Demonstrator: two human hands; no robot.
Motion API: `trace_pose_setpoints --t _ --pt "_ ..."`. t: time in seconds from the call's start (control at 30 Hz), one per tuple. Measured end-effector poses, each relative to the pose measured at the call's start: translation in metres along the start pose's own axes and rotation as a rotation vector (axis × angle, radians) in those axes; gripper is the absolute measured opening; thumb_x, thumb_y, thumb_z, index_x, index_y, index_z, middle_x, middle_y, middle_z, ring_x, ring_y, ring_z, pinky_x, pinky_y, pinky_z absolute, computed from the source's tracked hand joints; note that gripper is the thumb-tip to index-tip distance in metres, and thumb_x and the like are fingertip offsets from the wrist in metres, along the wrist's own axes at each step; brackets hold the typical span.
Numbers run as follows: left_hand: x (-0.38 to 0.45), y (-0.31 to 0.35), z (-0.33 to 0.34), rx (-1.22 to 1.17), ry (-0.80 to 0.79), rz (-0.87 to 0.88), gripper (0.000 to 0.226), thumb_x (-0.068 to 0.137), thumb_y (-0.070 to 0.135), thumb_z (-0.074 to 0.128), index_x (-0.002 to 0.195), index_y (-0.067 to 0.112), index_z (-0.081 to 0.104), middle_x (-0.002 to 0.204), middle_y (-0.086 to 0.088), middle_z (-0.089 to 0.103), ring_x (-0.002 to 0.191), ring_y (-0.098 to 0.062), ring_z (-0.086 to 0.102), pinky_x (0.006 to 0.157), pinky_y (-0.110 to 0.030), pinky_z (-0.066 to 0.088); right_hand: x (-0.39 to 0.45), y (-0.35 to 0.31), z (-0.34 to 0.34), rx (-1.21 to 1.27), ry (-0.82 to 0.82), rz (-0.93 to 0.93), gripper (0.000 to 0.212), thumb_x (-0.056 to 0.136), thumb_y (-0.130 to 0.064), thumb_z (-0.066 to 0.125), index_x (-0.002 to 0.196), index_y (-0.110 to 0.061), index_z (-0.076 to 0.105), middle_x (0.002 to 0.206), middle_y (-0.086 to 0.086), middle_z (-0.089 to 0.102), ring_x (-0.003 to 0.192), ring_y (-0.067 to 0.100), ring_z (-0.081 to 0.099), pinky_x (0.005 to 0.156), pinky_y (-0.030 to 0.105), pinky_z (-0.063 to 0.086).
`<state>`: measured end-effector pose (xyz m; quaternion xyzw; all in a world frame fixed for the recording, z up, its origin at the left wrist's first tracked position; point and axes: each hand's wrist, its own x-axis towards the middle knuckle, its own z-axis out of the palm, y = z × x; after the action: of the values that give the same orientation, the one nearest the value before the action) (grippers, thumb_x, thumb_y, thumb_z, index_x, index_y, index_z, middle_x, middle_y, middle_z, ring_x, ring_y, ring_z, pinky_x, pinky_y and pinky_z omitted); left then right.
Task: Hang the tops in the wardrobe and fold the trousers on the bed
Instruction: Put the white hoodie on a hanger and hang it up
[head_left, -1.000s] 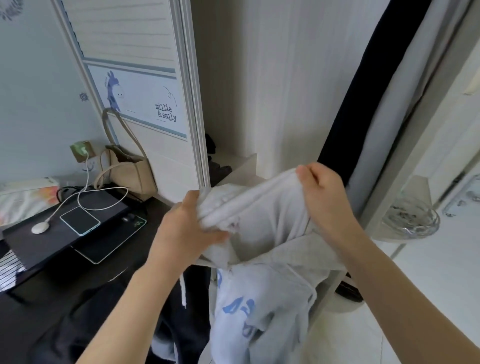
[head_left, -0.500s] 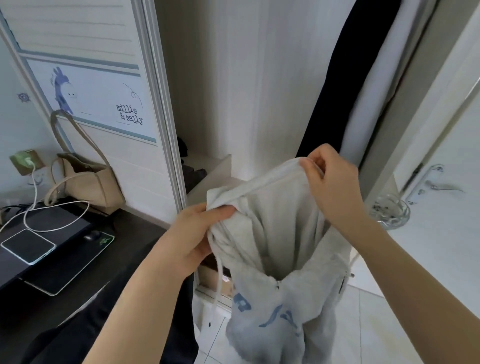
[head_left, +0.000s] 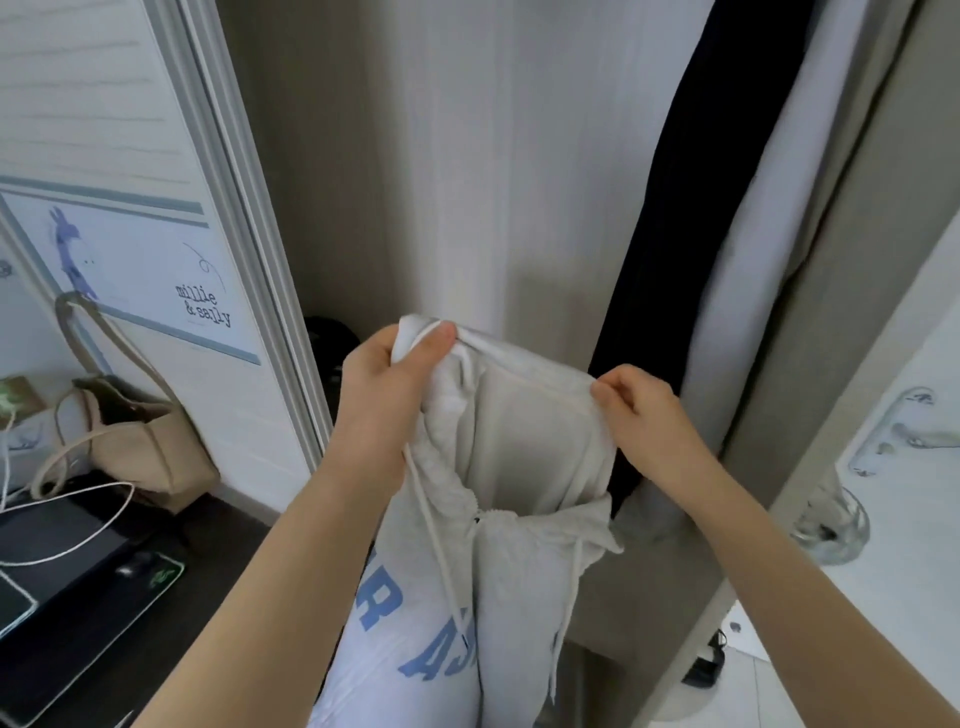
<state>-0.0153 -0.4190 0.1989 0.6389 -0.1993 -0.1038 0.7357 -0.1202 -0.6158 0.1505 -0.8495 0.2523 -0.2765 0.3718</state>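
Your pale grey hoodie with blue letters (head_left: 519, 519) runs off the bottom edge, its lettering partly folded away; dark hanging garment (head_left: 691, 234) cut off above.

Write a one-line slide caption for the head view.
Both hands, left and right, grip a grey hoodie by its hood before the open wardrobe.

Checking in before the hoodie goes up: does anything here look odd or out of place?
Only one thing: no hanger shows in the grey hoodie, which the left hand and right hand grip by its hood.
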Motion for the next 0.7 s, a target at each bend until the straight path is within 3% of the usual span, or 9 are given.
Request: trace_pose_setpoints --t 0.1,0.23,0.33,0.5,0.7 --pt "0.023 0.000 0.001 0.016 0.056 0.003 0.022 0.089 0.034 0.068 0.092 0.013 0.071 0.092 -0.012 0.072 0.098 -0.033 0.068 0.094 -0.051 0.052 0.028 -0.003 0.008 -0.016 -0.131 0.005 0.016 0.097 -0.024 0.051 0.085 -0.017 0.060 0.084 0.011 0.067 0.079 0.027 0.064 0.072 0.036 0.052" --pt "0.047 0.002 -0.002 0.001 0.077 0.031 0.016 0.090 0.031 0.067 0.087 0.015 0.070 0.089 -0.013 0.072 0.090 -0.028 0.070 0.090 -0.047 0.053 0.055 -0.013 0.021 -0.060 -0.172 0.001 0.015 0.094 -0.024 0.053 0.084 -0.018 0.062 0.078 0.000 0.067 0.077 0.021 0.066 0.073 0.034 0.054" --pt "0.065 0.012 0.000 0.006 0.045 0.102 0.021 0.090 0.031 0.067 0.086 0.010 0.067 0.082 -0.011 0.067 0.081 -0.025 0.065 0.081 -0.043 0.053 0.075 -0.032 0.019 -0.127 -0.076 -0.100 0.012 0.093 -0.023 0.053 0.088 -0.018 0.063 0.078 -0.003 0.067 0.080 0.017 0.064 0.076 0.031 0.051" --pt "0.097 0.040 0.009 -0.048 -0.014 0.202 0.021 0.090 0.027 0.066 0.079 0.010 0.061 0.075 -0.007 0.059 0.071 -0.019 0.056 0.068 -0.033 0.048 0.102 -0.084 -0.007 -0.159 0.117 -0.234 0.013 0.093 -0.022 0.053 0.089 -0.018 0.064 0.079 -0.005 0.063 0.078 0.014 0.058 0.067 0.022 0.037" --pt "0.145 0.083 0.027 -0.108 -0.106 0.262 0.031 0.087 0.028 0.070 0.065 0.016 0.053 0.070 -0.006 0.052 0.069 -0.018 0.051 0.067 -0.033 0.042 0.144 -0.163 -0.065 -0.224 0.303 -0.315 0.020 0.091 -0.019 0.050 0.085 -0.013 0.068 0.082 -0.001 0.068 0.079 0.016 0.063 0.062 0.023 0.045"
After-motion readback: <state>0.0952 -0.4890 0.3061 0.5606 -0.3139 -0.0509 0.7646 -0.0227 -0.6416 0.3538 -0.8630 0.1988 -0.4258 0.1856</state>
